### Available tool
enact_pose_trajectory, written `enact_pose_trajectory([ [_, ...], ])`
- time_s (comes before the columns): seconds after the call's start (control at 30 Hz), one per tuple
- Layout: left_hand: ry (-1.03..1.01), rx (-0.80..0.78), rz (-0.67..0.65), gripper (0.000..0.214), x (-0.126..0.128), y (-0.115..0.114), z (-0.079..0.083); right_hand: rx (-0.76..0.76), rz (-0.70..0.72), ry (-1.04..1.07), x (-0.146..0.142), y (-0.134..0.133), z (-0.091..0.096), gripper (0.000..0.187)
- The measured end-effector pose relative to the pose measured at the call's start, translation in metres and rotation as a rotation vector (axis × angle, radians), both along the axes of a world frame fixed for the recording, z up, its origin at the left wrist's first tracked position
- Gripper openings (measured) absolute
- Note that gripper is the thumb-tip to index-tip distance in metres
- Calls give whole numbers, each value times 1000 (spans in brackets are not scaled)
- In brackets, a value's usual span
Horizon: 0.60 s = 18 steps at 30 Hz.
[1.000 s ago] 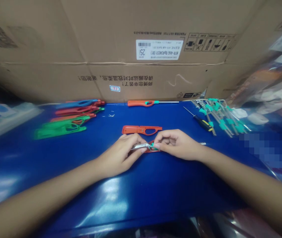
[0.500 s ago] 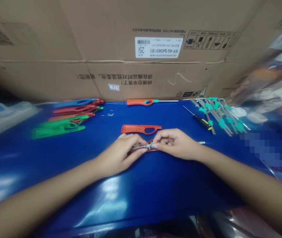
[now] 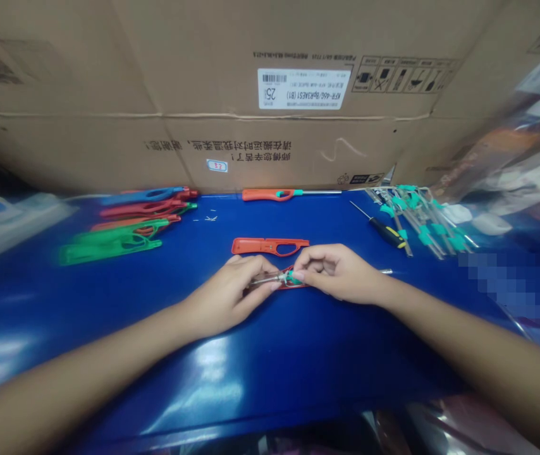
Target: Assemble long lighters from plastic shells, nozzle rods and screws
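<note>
My left hand [image 3: 239, 289] is closed around the left end of a lighter's inner assembly [image 3: 270, 278], a clear body with a green trigger part [image 3: 293, 277]. My right hand [image 3: 334, 272] pinches close to the green part, thumb and fingers together. Beneath both hands lies a red lighter shell half [image 3: 293, 286], mostly covered. The tip of a metal rod [image 3: 386, 272] shows to the right of my right wrist. Just beyond the hands rests another orange-red shell half [image 3: 260, 246], its hollow side up.
An orange gas lighter [image 3: 265, 194] lies along the cardboard [image 3: 179, 63] at the back. Coloured shells [image 3: 147, 208] are piled at left. A screwdriver [image 3: 386, 232] lies beside several metal rods with green parts [image 3: 424, 221] at right. Small pins [image 3: 210, 218] sit on the blue table [image 3: 194, 385].
My right fingers have shifted slightly, so more of the green trigger part shows between the hands. My left hand keeps its hold in nearly the same place.
</note>
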<state>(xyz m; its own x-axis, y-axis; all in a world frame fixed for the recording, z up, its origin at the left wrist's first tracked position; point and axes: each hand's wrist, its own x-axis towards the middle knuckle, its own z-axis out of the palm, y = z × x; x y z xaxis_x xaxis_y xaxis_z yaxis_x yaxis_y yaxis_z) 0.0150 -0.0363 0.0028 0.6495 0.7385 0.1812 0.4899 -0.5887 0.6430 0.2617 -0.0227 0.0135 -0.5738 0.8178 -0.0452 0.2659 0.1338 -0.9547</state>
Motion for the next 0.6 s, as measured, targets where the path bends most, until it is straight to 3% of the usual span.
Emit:
enact_pose_trajectory([
  [0.6,0,5,-20,18,0,0,0,-23,6,1,0,0,2,25],
])
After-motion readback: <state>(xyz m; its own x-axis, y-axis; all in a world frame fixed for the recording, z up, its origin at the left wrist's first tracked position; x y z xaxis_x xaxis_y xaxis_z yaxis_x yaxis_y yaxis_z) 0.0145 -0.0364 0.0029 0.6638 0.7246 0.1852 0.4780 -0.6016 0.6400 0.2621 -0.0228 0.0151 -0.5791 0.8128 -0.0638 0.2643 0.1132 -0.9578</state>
